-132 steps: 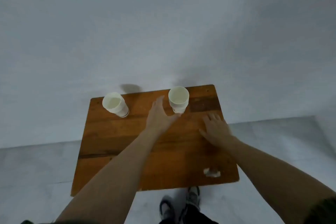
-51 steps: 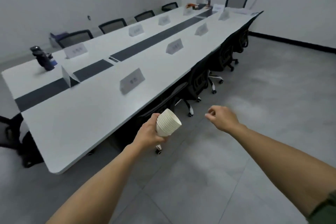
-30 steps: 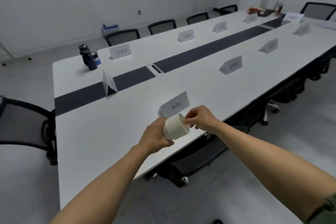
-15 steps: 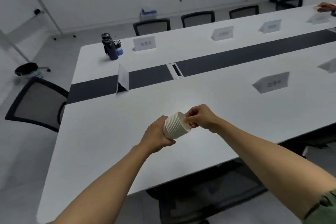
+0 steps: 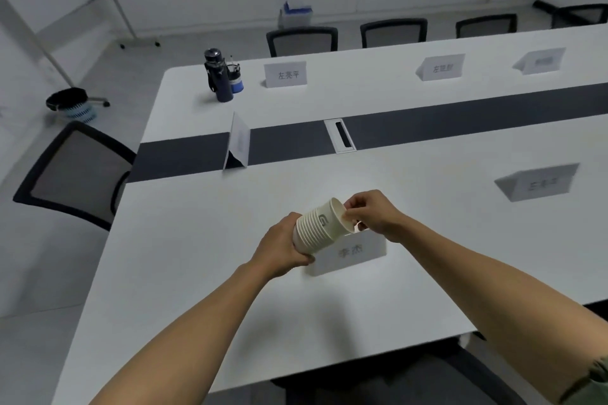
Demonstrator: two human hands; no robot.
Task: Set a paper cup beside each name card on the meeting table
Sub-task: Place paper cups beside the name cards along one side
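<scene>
My left hand (image 5: 283, 248) grips the base of a stack of white paper cups (image 5: 320, 227), held on its side above the white meeting table (image 5: 184, 273). The fingers of my right hand (image 5: 370, 214) pinch the rim of the top cup (image 5: 340, 212), which sticks partly out of the stack. Right below the stack stands a white name card (image 5: 353, 251), partly hidden by it. More name cards stand at the right (image 5: 539, 182), on the dark centre strip (image 5: 238, 141) and along the far side (image 5: 285, 75).
A dark water bottle (image 5: 218, 79) and a small blue cup stand at the table's far left corner. A black chair (image 5: 74, 174) sits at the table's left end, several more chairs (image 5: 302, 39) line the far side. A cable hatch (image 5: 340, 136) lies in the dark strip.
I have come up to the table and look down on it. The nearest name card now shows under the stack. My right hand has drawn the top cup partly out.
</scene>
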